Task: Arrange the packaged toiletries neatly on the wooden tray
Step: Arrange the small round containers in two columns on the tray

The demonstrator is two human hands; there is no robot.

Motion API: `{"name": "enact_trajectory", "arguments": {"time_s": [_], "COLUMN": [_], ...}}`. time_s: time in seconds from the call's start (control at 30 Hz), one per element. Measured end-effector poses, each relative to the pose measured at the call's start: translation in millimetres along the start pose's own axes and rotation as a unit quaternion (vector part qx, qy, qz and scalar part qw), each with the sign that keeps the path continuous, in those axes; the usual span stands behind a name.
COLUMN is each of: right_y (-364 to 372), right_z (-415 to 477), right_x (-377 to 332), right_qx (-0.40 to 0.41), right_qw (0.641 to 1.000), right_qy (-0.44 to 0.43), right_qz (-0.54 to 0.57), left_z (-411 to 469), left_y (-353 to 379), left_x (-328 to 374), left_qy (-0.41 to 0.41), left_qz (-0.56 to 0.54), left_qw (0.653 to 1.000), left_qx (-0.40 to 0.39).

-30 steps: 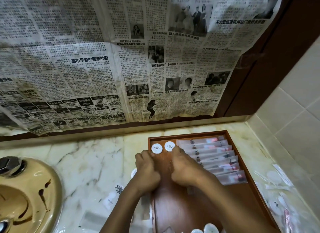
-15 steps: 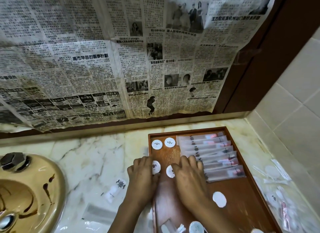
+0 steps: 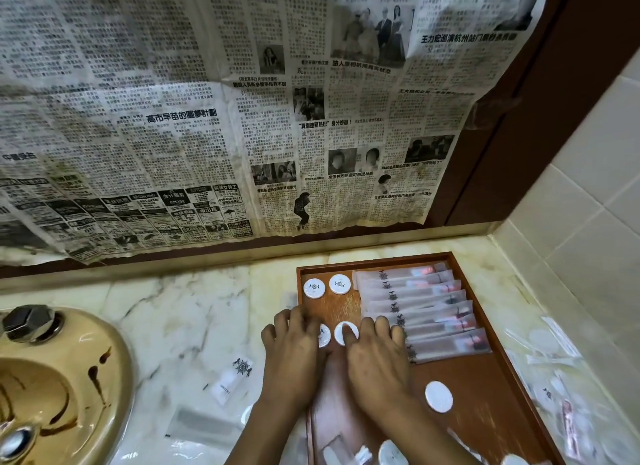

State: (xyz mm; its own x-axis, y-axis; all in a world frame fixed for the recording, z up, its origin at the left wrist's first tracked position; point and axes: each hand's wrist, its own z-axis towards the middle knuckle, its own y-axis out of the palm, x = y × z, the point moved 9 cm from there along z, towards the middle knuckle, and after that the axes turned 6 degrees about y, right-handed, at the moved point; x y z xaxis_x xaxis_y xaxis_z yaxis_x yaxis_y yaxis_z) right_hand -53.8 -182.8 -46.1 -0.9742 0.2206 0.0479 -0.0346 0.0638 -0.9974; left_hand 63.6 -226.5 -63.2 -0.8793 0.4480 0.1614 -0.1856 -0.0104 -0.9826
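Wooden tray (image 3: pixel 485 388) sits on the marble counter (image 3: pixel 180 319), far end close to the back wall. In the tray's far-left corner: corner discs (image 3: pixel 314 288), two round white ones with a dark emblem, side by side and just apart. Along the tray's far-right part, long sachets (image 3: pixel 415 302) lie in an overlapping fan, each running across the tray. Both hands are down flat in the tray's left half, nearer than the corner discs. Left hand (image 3: pixel 294 354) reaches over the tray's left rim, fingers straight and spread, gripping nothing, fingertips pressing the left disc (image 3: pixel 325 338), which is mostly hidden. Right hand (image 3: pixel 377 364) lies beside it, fingers likewise extended and unclenched; the index tip rests on the right disc (image 3: pixel 340 335), the outer fingers touch the near ends of the long sachets. These two discs lie side by side, almost touching. A loose disc (image 3: pixel 438 396) lies plain side up toward the tray's near right, apart from everything. More white pieces at the tray's near edge, cut off by the frame — cannot tell what. Left of the tray, on the counter, a small sachet (image 3: pixel 235 378); right of the tray, clear packets (image 3: pixel 554 343) scattered, blurred. Well left of the tray, a beige basin (image 3: pixel 69 378). Behind the tray, newspaper (image 3: pixel 207 118) covers the wall.
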Motion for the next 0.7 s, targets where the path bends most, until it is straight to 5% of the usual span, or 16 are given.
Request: {"name": "enact_trajectory", "arguments": {"time_s": [0.3,0.7], "right_y": [-2,0], "right_z": [-4,36], "right_x": [-12,-10], "right_qx": [-0.129,-0.200], "right_qw": [0.991,0.979], "right_qy": [0.004,0.031], "right_qz": [0.033,-0.002], "left_z": [-18,8], "left_y": [-10,-4], "left_x": [8,-3], "left_qy": [-0.007,-0.035], "left_qz": [0.109,0.105], "left_qw": [0.991,0.993], "left_qx": [0.075,0.049]}}
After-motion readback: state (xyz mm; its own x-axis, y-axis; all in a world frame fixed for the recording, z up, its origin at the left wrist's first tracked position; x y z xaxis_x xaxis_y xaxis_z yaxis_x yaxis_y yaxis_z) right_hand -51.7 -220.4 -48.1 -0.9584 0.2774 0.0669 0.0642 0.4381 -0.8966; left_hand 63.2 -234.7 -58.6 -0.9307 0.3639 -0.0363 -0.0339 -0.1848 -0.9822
